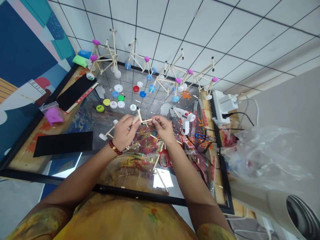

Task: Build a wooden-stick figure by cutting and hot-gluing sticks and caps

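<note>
My left hand [126, 131], with a beaded bracelet at the wrist, is closed around a small wooden stick frame [139, 116] with a black tip. A white bottle cap [103, 136] on sticks shows left of this hand; it seems to belong to the same frame. Opposite, my right hand [163, 130] pinches a short wooden stick [148, 120] that meets the frame at a black-tipped joint. Whether the two pieces are fixed together I cannot tell. A white glue gun [185, 120] rests just right of my right hand.
Along the back stand several stick figures with pink blobs [146, 59] and bottle-cap feet. Loose bottle caps [121, 98] lie before them. Red-handled scissors [165, 159], stick scraps [162, 181] and cables [205, 151] are near my right arm. A power strip [221, 106] sits at the right edge.
</note>
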Demonstrator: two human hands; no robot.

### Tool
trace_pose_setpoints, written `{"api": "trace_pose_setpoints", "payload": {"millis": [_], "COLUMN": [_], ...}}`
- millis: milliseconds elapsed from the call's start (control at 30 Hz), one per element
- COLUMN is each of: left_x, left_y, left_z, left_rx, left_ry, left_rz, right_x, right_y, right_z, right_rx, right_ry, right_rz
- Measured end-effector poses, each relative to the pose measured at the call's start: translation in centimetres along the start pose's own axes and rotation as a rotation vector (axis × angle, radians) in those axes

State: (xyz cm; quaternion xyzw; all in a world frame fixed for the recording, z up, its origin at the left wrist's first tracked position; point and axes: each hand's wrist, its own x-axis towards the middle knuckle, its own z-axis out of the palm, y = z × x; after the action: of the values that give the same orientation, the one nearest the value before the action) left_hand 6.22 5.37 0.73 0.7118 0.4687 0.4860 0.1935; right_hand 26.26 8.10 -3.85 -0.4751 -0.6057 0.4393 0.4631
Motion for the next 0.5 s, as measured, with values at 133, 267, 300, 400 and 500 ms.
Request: {"api": "trace_pose_setpoints", "payload": {"millis": [133,267,300,400,500], "left_x": [-0.06,0.00,0.03,0.12,0.13], "left_y": [-0.04,0.05,0.09,0.20,0.16], "left_z": [-0.03,-0.05,-0.05,-0.06,-0.05], "left_rx": [0.004,0.007,0.009,0.010,0.009], "left_ry": [-0.008,-0.015,-0.016,-0.016,-0.013], "left_rz": [-0.004,-0.020,-0.026,-0.029,-0.026], "right_x": [0.08,0.16,0.17,0.19,0.18], "right_y": [0.08,-0.07,-0.12,-0.28,-0.38], "right_z": [0.06,0.10,0.11,0.10,0.09], "right_rx": [0.065,0.105,0.109,0.117,0.113], "right_ry": [0.020,0.018,0.018,0.016,0.012], "right_rz": [0.036,0.049,0.054,0.068,0.071]}}
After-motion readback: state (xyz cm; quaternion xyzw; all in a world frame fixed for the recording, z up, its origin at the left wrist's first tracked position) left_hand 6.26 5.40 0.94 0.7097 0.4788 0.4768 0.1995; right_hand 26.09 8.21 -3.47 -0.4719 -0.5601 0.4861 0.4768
